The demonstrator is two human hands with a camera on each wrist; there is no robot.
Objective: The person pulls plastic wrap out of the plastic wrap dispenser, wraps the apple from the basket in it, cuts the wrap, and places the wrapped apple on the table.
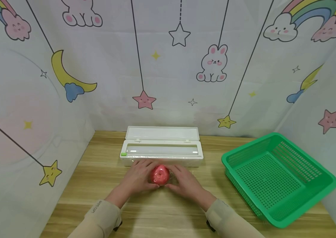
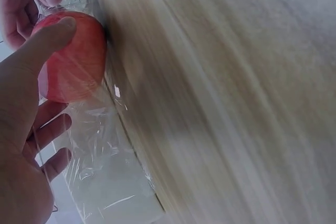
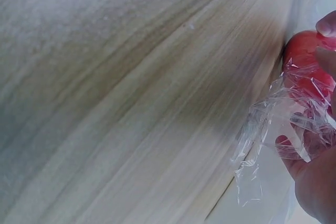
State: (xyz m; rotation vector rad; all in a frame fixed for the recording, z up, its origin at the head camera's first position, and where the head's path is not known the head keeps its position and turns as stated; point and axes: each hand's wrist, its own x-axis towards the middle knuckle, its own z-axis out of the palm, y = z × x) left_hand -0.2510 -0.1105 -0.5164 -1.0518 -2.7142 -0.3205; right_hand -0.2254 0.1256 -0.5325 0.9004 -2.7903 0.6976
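Observation:
A red apple, loosely wrapped in clear cling film, is between the two hands at the front of a white film dispenser. My left hand holds the apple from the left; its thumb lies across the red skin and the other fingers bend behind and below it. From the other side my right hand grips crumpled film against the apple, its fingers partly covered by the wrinkled plastic. Film also stretches along the dispenser's front below the apple in the left wrist view.
The dispenser's white lid stands raised at the back, and a green slider sits at its left end. To the right, a green plastic basket rests on the wooden table. Patterned cloth encloses the back and sides.

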